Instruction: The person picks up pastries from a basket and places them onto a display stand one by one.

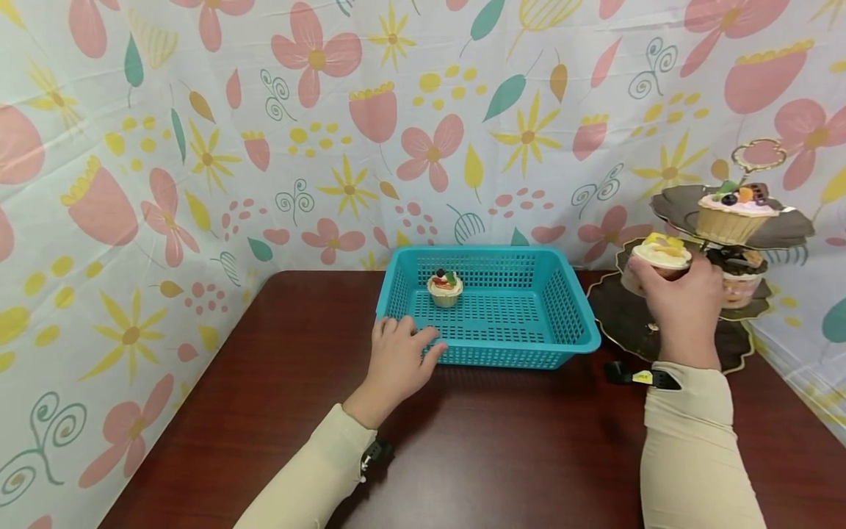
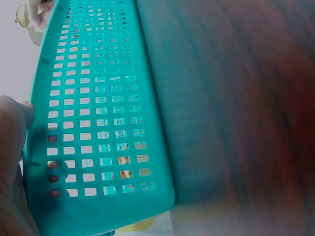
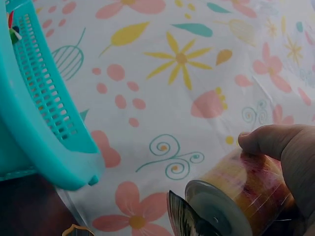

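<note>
The right hand [image 1: 687, 300] clasps a cake cup [image 1: 663, 253] by its wall, just beside the tiered stand [image 1: 793, 226], a sensible hold since the cup is probably light, slick and easily smeared on top, while the left hand [image 1: 399, 360] holds the blue basket [image 1: 522, 347] by its rim.

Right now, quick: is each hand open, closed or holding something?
Left hand: closed on the near rim of the turquoise plastic basket.
Right hand: closed, holding the clear dessert cup with cream and yellow topping.
</note>
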{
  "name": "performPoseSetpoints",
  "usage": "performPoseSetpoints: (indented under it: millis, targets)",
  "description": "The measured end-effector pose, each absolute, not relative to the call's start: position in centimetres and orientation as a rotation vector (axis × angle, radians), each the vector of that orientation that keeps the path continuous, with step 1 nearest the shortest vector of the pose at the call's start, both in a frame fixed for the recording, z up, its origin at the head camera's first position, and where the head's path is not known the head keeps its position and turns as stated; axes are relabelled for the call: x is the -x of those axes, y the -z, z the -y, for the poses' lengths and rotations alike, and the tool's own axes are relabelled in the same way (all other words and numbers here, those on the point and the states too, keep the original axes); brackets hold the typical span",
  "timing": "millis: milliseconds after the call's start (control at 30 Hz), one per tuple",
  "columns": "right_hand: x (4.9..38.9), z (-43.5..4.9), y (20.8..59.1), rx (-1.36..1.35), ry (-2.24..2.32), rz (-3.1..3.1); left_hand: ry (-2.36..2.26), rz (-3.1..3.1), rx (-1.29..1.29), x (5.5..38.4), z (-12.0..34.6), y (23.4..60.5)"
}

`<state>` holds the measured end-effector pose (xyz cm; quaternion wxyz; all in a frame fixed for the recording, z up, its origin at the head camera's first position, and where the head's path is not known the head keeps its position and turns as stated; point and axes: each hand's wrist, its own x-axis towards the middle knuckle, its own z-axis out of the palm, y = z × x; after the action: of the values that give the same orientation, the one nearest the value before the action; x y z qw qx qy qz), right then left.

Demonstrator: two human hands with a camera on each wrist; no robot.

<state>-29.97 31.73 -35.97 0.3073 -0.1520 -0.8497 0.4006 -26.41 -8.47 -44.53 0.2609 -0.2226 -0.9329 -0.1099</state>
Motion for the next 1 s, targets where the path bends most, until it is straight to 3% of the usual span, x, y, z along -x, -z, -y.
performPoseSetpoints:
  millis: [1000]
  targets:
    - [30.5, -34.6, 36.7, 0.643, -1.029, 2.272, 0.304, 2.501, 0.608, 26.6, 8.5, 44.8]
